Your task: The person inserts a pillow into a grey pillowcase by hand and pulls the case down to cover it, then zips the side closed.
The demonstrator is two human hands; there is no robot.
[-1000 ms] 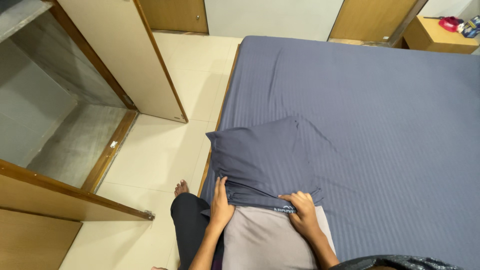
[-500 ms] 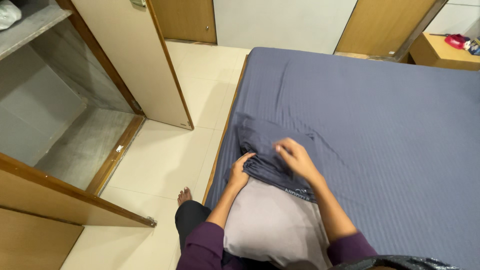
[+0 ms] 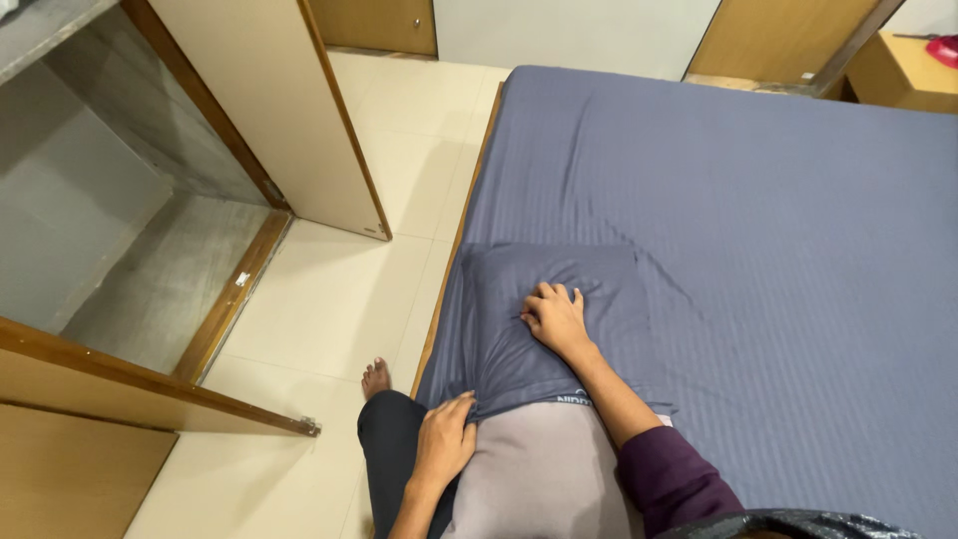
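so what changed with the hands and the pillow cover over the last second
The right hand let go of the cover's edge and now presses flat on the blue pillow cover, which is drawn further over the grey pillow. The left hand kept gripping the cover's edge.

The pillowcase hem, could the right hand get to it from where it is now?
Probably yes. The right hand lies flat on top of the pillowcase, with nothing between it and the hem nearer the body. The left hand already grips that hem at its left corner.
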